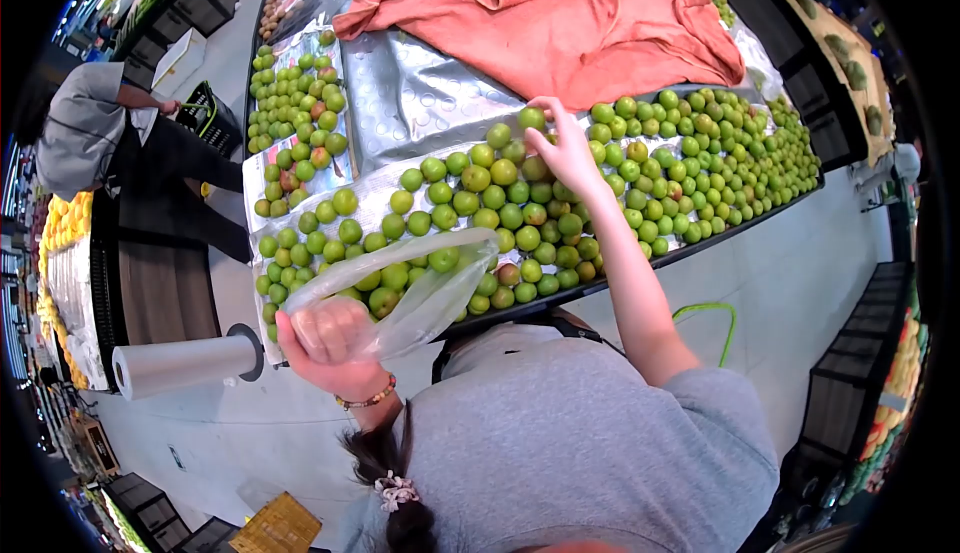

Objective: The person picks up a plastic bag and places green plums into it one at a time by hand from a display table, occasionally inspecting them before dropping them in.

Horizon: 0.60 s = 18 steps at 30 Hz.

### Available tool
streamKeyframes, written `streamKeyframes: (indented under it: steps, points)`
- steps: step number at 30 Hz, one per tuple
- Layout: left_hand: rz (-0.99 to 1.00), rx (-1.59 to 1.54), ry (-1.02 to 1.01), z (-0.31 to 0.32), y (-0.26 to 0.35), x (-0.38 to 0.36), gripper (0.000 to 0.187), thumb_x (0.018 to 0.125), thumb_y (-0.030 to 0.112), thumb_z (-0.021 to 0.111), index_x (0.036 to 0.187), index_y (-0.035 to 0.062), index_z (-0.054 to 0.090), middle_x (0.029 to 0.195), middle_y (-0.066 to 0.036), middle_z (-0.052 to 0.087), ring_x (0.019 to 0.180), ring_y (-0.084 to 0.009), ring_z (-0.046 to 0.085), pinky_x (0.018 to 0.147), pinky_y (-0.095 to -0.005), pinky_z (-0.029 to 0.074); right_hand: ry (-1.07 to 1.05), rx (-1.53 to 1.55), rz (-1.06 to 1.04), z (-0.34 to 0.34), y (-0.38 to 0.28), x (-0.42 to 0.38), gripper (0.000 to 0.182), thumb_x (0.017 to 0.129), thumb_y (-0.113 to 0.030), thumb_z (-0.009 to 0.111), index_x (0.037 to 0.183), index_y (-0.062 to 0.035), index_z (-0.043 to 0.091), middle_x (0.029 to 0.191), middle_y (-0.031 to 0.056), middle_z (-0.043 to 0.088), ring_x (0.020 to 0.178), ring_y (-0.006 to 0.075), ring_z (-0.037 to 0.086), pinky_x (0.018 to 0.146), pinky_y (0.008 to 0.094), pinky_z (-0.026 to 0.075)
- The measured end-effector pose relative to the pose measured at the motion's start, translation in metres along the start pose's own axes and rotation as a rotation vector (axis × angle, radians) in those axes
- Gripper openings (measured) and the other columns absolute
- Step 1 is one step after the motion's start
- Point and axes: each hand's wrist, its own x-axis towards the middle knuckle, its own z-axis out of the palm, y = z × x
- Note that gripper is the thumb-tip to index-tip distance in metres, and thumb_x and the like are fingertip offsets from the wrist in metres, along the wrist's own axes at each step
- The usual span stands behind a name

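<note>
My left hand (pixel 335 338) is closed on the rim of a clear plastic bag (pixel 420 303), whose mouth gapes toward the fruit. Through the bag several green fruits show; whether any lie inside it I cannot tell. My right hand (pixel 562 148) reaches over the pile, its fingers curled around the right side of a green fruit (pixel 532 118) near the silver sheet. More round green fruits (pixel 510 215), some with reddish patches, spread over the display on both sides of this hand.
A coral cloth (pixel 560 23) covers the display's back. At the left, a plastic bag roll (pixel 185 363) juts out beside the stand. A person (pixel 85 133) holding a black basket (pixel 215 118) stands at the upper left. A yellow crate (pixel 278 525) is at the bottom left.
</note>
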Motion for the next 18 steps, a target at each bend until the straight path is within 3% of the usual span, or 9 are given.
streamKeyframes:
  steps: [2, 5, 7, 8, 9, 10, 11, 15, 18]
  points:
    - [-0.004, -0.007, -0.011, -0.001, 0.0, -0.003, 0.046, 0.096, 0.027, 0.025, 0.051, 0.0191, 0.02, 0.036, 0.01, 0.017, 0.034, -0.0051, 0.007, 0.038, -0.024, 0.009, -0.048, 0.605, 0.071, -0.002, -0.014, -0.006, 0.033, 0.086, -0.016, 0.055, 0.116, -0.0103, 0.042, 0.096, 0.0042, 0.054, 0.085, 0.0086, 0.051, 0.074, 0.022, 0.041]
    - [0.002, -0.007, 0.024, 0.002, -0.001, -0.003, 0.046, 0.096, 0.026, 0.025, 0.05, 0.0191, 0.02, 0.036, 0.009, 0.017, 0.034, -0.0054, 0.007, 0.038, -0.0241, 0.01, -0.289, 1.058, 0.164, -0.006, -0.063, -0.026, 0.035, 0.089, -0.023, 0.05, 0.119, -0.0093, 0.039, 0.096, 0.0057, 0.053, 0.079, 0.0133, 0.053, 0.074, 0.0228, 0.042]
    - [0.009, 0.028, 0.027, 0.001, -0.002, -0.004, 0.047, 0.096, 0.027, 0.024, 0.05, 0.0189, 0.02, 0.035, 0.009, 0.018, 0.034, -0.0062, 0.007, 0.038, -0.0247, 0.01, -0.56, 1.044, 0.148, 0.004, -0.079, -0.04, 0.044, 0.085, -0.037, 0.054, 0.116, -0.0077, 0.042, 0.08, 0.0028, 0.048, 0.072, 0.0119, 0.049, 0.069, 0.0224, 0.042]
    - [0.016, 0.063, 0.034, 0.0, -0.003, -0.005, 0.047, 0.096, 0.027, 0.023, 0.05, 0.0188, 0.02, 0.035, 0.009, 0.017, 0.034, -0.0065, 0.007, 0.038, -0.0249, 0.01, -0.672, 0.95, 0.128, 0.009, -0.089, -0.048, 0.04, 0.083, -0.034, 0.058, 0.11, -0.0068, 0.046, 0.078, 0.0023, 0.049, 0.073, 0.0112, 0.049, 0.064, 0.0228, 0.041]
    - [0.029, 0.104, 0.045, -0.001, -0.002, -0.008, 0.047, 0.096, 0.027, 0.023, 0.05, 0.0187, 0.02, 0.035, 0.008, 0.017, 0.034, -0.0067, 0.007, 0.039, -0.0251, 0.01, -0.891, 0.671, 0.014, 0.027, -0.116, -0.064, 0.036, 0.082, -0.028, 0.062, 0.106, -0.006, 0.049, 0.075, 0.0021, 0.05, 0.07, 0.0115, 0.049, 0.06, 0.023, 0.04]
    - [0.01, 0.112, 0.062, 0.001, 0.0, -0.006, 0.048, 0.096, 0.029, 0.023, 0.049, 0.0189, 0.019, 0.035, 0.008, 0.017, 0.034, -0.0073, 0.007, 0.039, -0.0256, 0.01, -0.924, 0.355, -0.145, 0.037, -0.124, -0.066, 0.033, 0.08, -0.023, 0.064, 0.105, -0.0055, 0.05, 0.077, 0.004, 0.052, 0.07, 0.0124, 0.05, 0.06, 0.0244, 0.041]
    - [0.009, 0.101, 0.059, 0.0, 0.0, -0.006, 0.048, 0.096, 0.029, 0.023, 0.049, 0.0189, 0.019, 0.035, 0.008, 0.017, 0.034, -0.0074, 0.007, 0.039, -0.0257, 0.011, -1.018, 0.142, -0.102, 0.04, -0.14, -0.066, 0.034, 0.079, -0.017, 0.064, 0.108, -0.0055, 0.05, 0.079, 0.0067, 0.054, 0.071, 0.0161, 0.052, 0.065, 0.027, 0.043]
    - [0.013, 0.064, 0.065, -0.003, 0.004, -0.01, 0.05, 0.096, 0.03, 0.022, 0.047, 0.0185, 0.019, 0.035, 0.008, 0.016, 0.034, -0.0086, 0.007, 0.04, -0.0265, 0.012, -0.484, 0.2, -0.418, 0.062, -0.127, -0.076, 0.039, 0.072, -0.005, 0.063, 0.109, -0.0063, 0.052, 0.076, 0.0081, 0.054, 0.072, 0.0242, 0.056, 0.066, 0.0336, 0.045]
    - [0.024, 0.047, 0.073, -0.01, 0.007, -0.013, 0.05, 0.096, 0.03, 0.021, 0.047, 0.0177, 0.021, 0.035, 0.007, 0.016, 0.035, -0.0096, 0.008, 0.041, -0.0268, 0.013, -0.222, -0.079, -0.39, 0.041, -0.123, -0.068, 0.04, 0.07, -0.009, 0.067, 0.107, -0.0061, 0.051, 0.091, 0.011, 0.051, 0.09, 0.028, 0.052, 0.074, 0.0364, 0.045]
